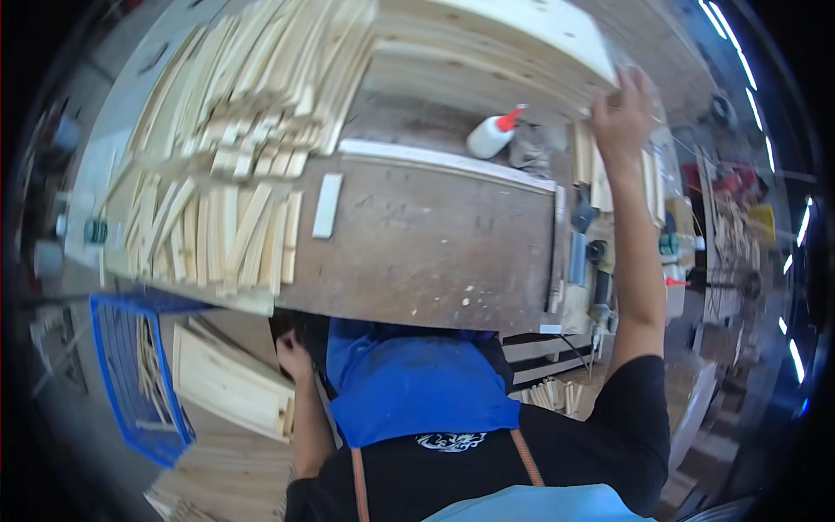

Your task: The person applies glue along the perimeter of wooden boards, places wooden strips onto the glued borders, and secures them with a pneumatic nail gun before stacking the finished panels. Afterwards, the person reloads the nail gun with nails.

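My right hand (624, 113) reaches far out to the right, its fingers apart at the right end of a stack of pale wooden boards (487, 65). Slight blur hides whether the fingertips touch the boards. Down by the table's front edge is my left hand (294, 355), its fingers loosely bent and apart, with nothing visible in them. Between the hands lies the brown work board (435, 248), with a pale strip (448, 162) along its far edge and a dark strip (554, 252) along its right. One short wooden piece (327, 205) rests at its left.
A white glue bottle with a red tip (491, 137) stands beyond the board, beside a crumpled cloth (529, 152). Many wooden slats (217, 226) are piled at left. Tools (598, 252) lie at right. Below left are a blue crate (113, 374) and wooden panels (226, 374).
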Demonstrator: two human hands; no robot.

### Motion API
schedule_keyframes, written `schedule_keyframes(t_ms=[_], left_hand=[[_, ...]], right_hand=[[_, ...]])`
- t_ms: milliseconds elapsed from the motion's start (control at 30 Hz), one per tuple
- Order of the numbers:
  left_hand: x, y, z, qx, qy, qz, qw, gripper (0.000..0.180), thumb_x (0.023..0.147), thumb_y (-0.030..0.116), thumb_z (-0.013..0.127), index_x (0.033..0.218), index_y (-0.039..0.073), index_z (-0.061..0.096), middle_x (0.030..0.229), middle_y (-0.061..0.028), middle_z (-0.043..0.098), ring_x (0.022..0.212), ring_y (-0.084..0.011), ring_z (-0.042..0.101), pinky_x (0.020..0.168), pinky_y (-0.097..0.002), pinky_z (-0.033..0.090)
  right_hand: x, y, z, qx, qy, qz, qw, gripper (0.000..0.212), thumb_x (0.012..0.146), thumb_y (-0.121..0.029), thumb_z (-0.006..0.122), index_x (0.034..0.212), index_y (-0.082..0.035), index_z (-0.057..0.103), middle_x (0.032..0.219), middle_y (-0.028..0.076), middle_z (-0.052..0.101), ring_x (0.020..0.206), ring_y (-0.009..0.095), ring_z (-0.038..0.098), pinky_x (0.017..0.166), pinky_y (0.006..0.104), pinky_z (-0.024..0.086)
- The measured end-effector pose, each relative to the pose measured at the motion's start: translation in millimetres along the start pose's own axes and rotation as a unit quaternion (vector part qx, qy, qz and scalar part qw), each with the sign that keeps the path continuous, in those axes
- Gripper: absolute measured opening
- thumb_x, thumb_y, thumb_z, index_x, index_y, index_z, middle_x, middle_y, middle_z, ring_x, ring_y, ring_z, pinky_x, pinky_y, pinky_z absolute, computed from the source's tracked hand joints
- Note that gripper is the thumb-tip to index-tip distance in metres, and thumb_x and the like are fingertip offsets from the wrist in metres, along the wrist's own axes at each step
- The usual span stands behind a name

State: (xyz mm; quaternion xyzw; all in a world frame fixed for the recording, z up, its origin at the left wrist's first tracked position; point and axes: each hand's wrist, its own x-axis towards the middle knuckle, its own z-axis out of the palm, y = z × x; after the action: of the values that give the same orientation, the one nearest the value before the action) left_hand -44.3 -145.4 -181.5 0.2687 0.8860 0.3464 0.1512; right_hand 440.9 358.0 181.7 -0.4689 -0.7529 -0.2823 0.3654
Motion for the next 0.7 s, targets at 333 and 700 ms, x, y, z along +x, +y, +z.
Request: schedule_keyframes(t_ms=[333,700], left_hand=[[-13,57,1,-0.012,-0.046,0.01,0.999,0.04,0.104,0.028,0.067,0.077,-0.002,0.061,0.067,-0.0129,0.063,0.062,-0.0224,0.053,0.065,-0.0408,0.048],[-42,70,-30,-0.051,-0.093,-0.029,0.994,0.049,0.109,0.036,0.058,0.08,-0.003,0.06,0.067,-0.011,0.056,0.065,-0.0202,0.048,0.066,-0.0405,0.046]], right_hand=[[74,85,-4,-0.094,-0.21,0.128,0.965,0.082,0.09,-0.052,0.077,0.152,-0.005,0.052,0.15,0.03,0.051,0.136,0.045,0.051,0.113,0.0485,0.043],[64,76,-33,-0.113,-0.232,0.077,0.963,0.054,0.098,-0.05,0.065,0.128,-0.005,0.067,0.108,0.02,0.071,0.104,0.039,0.068,0.09,0.0487,0.055]])
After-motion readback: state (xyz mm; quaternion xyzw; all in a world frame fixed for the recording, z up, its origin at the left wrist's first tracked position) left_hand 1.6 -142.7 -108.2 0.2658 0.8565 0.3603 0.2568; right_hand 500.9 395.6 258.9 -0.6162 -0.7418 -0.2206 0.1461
